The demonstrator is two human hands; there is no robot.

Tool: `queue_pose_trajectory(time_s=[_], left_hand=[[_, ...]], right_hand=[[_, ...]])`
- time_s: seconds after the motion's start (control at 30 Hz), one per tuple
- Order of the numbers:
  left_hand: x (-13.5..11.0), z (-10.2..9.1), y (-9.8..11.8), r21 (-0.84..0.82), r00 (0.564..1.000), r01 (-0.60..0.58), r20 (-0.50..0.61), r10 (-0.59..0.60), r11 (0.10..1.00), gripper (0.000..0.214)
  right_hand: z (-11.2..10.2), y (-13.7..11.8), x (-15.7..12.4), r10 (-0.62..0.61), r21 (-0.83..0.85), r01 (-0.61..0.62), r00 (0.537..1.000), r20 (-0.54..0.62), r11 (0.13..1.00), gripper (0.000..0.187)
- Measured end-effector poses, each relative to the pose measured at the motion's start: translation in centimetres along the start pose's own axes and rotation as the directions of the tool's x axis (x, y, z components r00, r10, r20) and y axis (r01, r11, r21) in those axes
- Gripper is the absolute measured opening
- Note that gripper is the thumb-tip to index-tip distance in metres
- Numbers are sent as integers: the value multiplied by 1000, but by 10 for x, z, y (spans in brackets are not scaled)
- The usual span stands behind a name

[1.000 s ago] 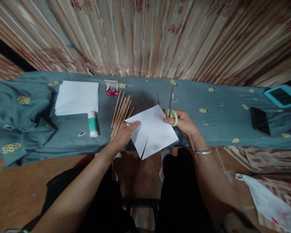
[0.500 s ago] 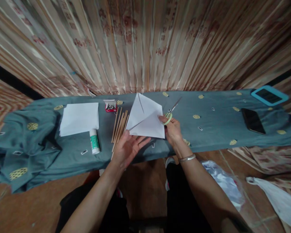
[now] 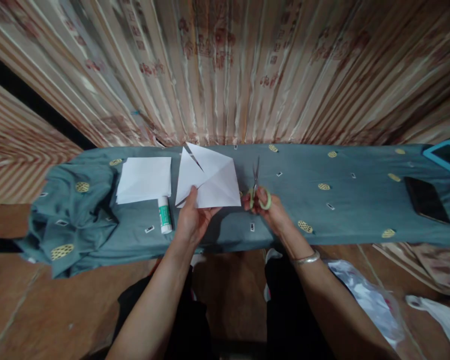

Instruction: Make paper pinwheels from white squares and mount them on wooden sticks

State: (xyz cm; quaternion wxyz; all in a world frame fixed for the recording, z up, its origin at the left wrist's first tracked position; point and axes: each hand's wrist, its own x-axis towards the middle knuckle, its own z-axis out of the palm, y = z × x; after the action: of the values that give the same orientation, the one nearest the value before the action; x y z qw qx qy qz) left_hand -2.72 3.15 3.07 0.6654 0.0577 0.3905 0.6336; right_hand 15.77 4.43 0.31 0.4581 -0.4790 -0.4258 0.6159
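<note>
Your left hand [image 3: 191,219] is now pinching the 2-slit paper [image 3: 218,184] alone, leaving your right hand [image 3: 273,212], fingers curled around scissors [image 3: 255,181], clear.

On my head feed I get two bare, slender forearms, the left forearm [image 3: 161,295] and the right forearm [image 3: 341,300], each ending in a bare hand: the left hand [image 3: 192,220] and the right hand [image 3: 273,209]. Around the right wrist I see a slim, shiny, silver-coloured metal bangle [image 3: 307,259], rounded and catching the light on top. Lower down I make out plain black cloth trousers [image 3: 294,315], so dark that I can't read seams or weave. Past them show the pale, whitish rounded toes of two shoes, the left shoe [image 3: 197,259] and the right shoe [image 3: 273,254], with small touches of pink along their sides; finer detail is too dim for me to tell.
</note>
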Motion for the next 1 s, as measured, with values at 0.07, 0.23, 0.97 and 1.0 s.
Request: queue_pose_trajectory(time_s=[0.07, 0.23, 0.97, 1.0], left_hand=[[4, -2, 13, -37, 999, -40, -21, 40, 999, 23], [7, -8, 29, -35, 994, -113, -2, 113, 993, 27], [4, -13, 19, 225, 971, -233, 116, 211, 946, 22], [4, -13, 19, 231, 970, -236, 116, 214, 944, 21]], right_hand=[[-5, -1, -11, 33, -109, -8, 973, 229, 994, 61], [-6, 0, -33, 139, -329, 65, 818, 559, 942, 69], [-4, -8, -36, 186, -377, 57, 795, 577, 925, 72], [-4, -9, -35, 186, -375, 56, 795, 577, 925, 72]])
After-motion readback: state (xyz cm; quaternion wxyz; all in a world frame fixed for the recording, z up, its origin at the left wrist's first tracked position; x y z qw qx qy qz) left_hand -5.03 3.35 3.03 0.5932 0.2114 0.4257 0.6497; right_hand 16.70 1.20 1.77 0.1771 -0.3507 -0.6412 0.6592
